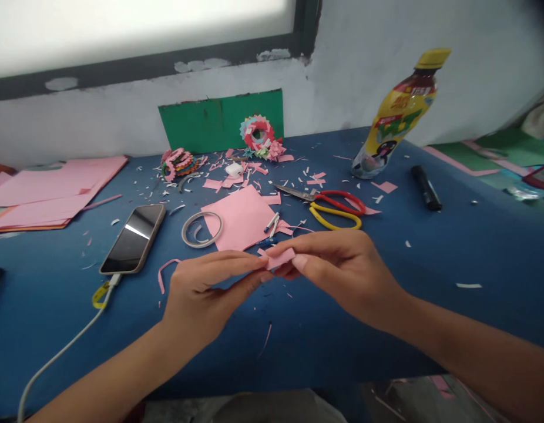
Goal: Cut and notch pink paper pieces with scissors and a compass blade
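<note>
A small folded strip of pink paper (281, 258) is pinched between both hands above the front of the blue table. My left hand (210, 282) grips its left end with thumb and fingers closed. At the other end, the thumb and fingers of my right hand (342, 270) press on it; some of those fingertips are hidden behind the paper. Just beyond the hands lies a pink paper square (241, 214), with a roll of tape (184, 235) on its left edge. Scissors (338, 208) with one red and one yellow handle rest behind my right hand.
A charging phone (134, 238) lies at left near stacked pink sheets (91, 176). Folded-paper rings (257, 132) and paper scraps sit at the back by a green board (201, 123). A drink bottle (395, 117) and a black marker (426, 188) occupy the right.
</note>
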Demonstrator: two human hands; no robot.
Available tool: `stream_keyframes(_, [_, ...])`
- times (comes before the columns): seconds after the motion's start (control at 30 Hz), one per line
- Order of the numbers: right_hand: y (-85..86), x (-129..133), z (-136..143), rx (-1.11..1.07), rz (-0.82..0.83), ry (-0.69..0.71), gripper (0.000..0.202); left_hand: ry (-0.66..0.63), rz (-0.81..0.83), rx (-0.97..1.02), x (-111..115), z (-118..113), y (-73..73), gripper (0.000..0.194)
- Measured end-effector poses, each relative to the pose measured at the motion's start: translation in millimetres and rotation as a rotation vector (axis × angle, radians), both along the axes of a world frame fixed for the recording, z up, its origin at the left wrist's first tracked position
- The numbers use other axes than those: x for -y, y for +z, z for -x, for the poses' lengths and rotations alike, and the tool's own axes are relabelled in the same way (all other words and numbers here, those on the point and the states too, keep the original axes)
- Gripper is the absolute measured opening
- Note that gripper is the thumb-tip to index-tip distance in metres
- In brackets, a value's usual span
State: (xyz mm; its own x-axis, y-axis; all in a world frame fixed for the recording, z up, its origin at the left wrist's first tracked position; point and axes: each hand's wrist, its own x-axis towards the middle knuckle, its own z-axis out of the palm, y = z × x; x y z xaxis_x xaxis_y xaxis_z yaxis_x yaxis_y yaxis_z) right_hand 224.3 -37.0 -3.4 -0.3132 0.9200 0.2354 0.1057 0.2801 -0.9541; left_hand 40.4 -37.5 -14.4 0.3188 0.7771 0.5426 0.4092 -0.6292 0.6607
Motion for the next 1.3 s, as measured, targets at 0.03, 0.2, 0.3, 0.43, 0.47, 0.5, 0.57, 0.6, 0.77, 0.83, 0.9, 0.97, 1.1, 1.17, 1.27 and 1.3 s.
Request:
stream_keyframes(0.03, [-0.2,-1,0,-0.027,0.041,0.001,0.027,0.003,-0.023,-0.019,0,1,0.4,0.03])
stream_keyframes(0.2, [-1.7,-4,1,-0.171,0.236,0.068,0.027,-0.006,-0.167,-0.118,-1,5,2.5,0.034])
stream_keyframes(0.3, [-1.2,-4,0,-0.141,0.226,0.094,0.026,0.005,-0.234,-0.15,-2,8,1.3,0.033])
stream_keyframes(0.43, [1.7,-1,-1,-0.01,0.061,0.077,0.03,0.037,-0.259,-0.166,-3,10,0.1,0.031])
stream_keyframes(0.47, [2.4,0,0,0.007,0.018,0.079,0.03,0.043,-0.233,-0.162,-3,10,0.5,0.03])
stream_keyframes(0.5, [3.0,0,0,0.017,-0.017,0.081,0.03,0.041,-0.193,-0.152,-4,10,1.1,0.029])
stream_keyframes(0.57, [3.5,0,0,0.032,-0.074,0.076,0.026,0.016,-0.103,-0.122,-5,9,2.9,0.027])
stream_keyframes(0.6, [3.4,0,0,0.045,-0.098,0.068,0.025,-0.001,-0.063,-0.101,-6,9,4.0,0.027])
stream_keyframes(0.77, [0.7,-2,1,0.116,-0.212,0.03,0.019,-0.042,0.043,0.004,-8,6,7.0,0.026])
stream_keyframes(0.83, [-0.4,-3,1,0.111,-0.234,0.037,0.017,-0.051,0.134,0.014,-7,5,7.5,0.02])
stream_keyframes(0.9, [-1.2,-5,1,0.097,-0.247,0.049,0.014,-0.107,0.29,0.03,-7,3,8.2,0.013])
stream_keyframes(0.97, [-1.8,-7,0,0.092,-0.227,0.076,0.012,-0.189,0.474,0.059,-6,1,9.2,0.012])
stream_keyframes(1.1, [-5.8,-13,-1,0.037,-0.089,0.136,0.013,-0.192,0.605,0.136,-6,-2,9.5,0.011])
stream_keyframes(1.17, [-9.3,-16,-2,-0.021,-0.04,0.136,0.012,-0.131,0.562,0.164,-7,-2,7.7,0.006])
stream_keyframes(1.27, [-14.1,-19,-2,-0.052,-0.017,0.141,0.012,-0.067,0.429,0.158,-8,-1,4.3,0.007])
stream_keyframes(1.3, [-15.0,-19,-2,-0.04,-0.022,0.144,0.013,-0.064,0.38,0.146,-8,-1,3.6,0.008])
